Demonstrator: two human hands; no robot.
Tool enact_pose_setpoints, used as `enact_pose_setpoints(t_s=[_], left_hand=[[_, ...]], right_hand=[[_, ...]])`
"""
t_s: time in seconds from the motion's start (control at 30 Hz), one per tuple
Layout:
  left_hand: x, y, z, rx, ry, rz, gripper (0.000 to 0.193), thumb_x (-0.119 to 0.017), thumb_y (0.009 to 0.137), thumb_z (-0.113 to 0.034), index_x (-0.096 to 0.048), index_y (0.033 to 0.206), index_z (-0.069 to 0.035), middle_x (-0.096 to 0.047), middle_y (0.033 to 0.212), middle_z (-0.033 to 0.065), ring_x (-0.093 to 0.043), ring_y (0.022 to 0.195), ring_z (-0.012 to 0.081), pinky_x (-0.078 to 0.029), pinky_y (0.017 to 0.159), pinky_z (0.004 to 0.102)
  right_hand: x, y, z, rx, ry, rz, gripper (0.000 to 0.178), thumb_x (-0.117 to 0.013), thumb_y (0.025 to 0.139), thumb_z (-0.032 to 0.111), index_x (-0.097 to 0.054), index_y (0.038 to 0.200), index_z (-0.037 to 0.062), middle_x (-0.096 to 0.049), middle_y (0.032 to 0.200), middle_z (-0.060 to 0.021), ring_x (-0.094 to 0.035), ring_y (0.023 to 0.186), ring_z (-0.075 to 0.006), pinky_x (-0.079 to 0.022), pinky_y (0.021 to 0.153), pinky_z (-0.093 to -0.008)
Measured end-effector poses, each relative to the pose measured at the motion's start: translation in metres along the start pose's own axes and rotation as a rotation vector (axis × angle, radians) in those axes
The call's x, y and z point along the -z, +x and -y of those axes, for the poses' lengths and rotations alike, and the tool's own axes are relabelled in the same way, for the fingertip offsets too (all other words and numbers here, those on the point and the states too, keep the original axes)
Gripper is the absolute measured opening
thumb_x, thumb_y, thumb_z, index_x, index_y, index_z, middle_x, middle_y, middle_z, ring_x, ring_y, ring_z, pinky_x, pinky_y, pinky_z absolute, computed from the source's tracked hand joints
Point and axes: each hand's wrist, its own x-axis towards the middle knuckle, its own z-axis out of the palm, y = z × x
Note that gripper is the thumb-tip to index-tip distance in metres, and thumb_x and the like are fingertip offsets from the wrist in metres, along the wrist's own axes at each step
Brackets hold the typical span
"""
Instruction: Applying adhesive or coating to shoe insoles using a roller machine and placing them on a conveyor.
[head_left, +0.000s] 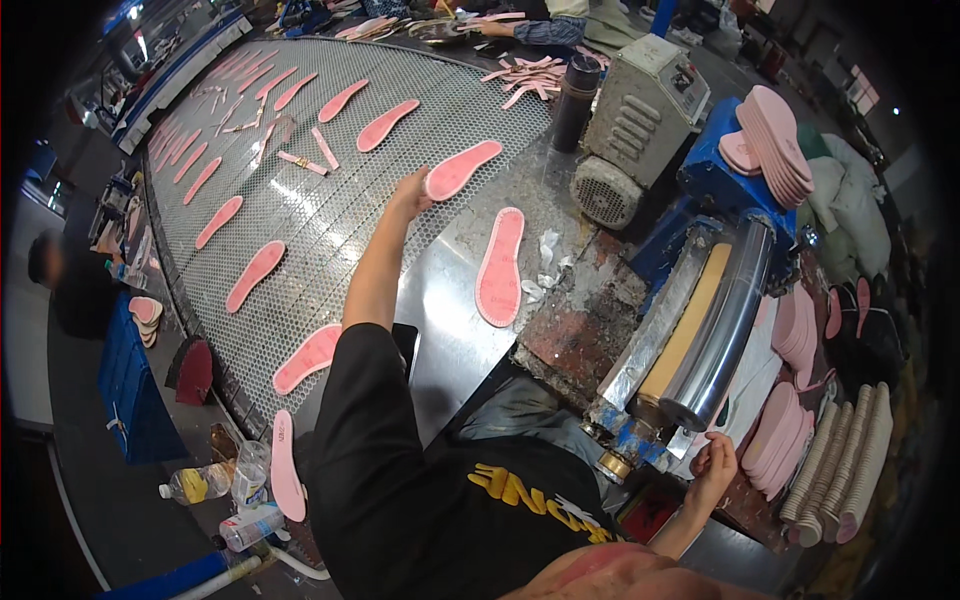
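My left arm is stretched forward over the mesh belt. My left hand (410, 193) is closed on the near end of a pink insole (465, 170) at the belt's right edge. Another pink insole (499, 268) lies on the metal plate (440, 290) to the right of that arm. Beside the lower end of a machine's shiny metal roller (722, 330), my right hand (711, 470) is held with its fingers curled in, and nothing shows between them. A yellowish strip (686, 320) runs alongside the roller.
Rows of pink insoles (257, 275) lie on the mesh belt (310, 215). A grey motor housing (640, 105) and a dark bottle (575, 105) stand beyond the plate. Insole stacks (775, 145) rest on the blue machine, with more stacks (838, 465) at right. A co-worker's sleeve (550, 32) shows far back.
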Motion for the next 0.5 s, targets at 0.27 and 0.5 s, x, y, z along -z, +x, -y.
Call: enact_pose_setpoints(t_s=[0.27,0.5], left_hand=[[0.023,-0.107,0.043,-0.692,0.662,0.033,0.037,-0.061,0.082,-0.03,-0.064,0.099,0.002,-0.066,0.096,0.0181,-0.064,0.09,0.0277,-0.048,0.079,0.0357],[0.131,-0.308,0.133,-0.544,1.041,-0.432,0.03,-0.058,0.086,-0.029,-0.063,0.098,-0.002,-0.064,0.096,0.0166,-0.061,0.089,0.0298,-0.047,0.079,0.036]], right_hand=[[-0.003,0.002,-0.03,0.006,-0.229,0.237,0.012,-0.056,0.088,0.011,-0.06,0.089,-0.0003,-0.055,0.074,0.0007,-0.052,0.067,-0.0085,-0.043,0.059,-0.0235],[0.026,0.043,-0.081,-0.085,-0.26,0.317,0.05,-0.061,0.081,0.009,-0.043,0.126,-0.0011,-0.053,0.118,-0.009,-0.052,0.102,-0.0202,-0.041,0.09,-0.032]])
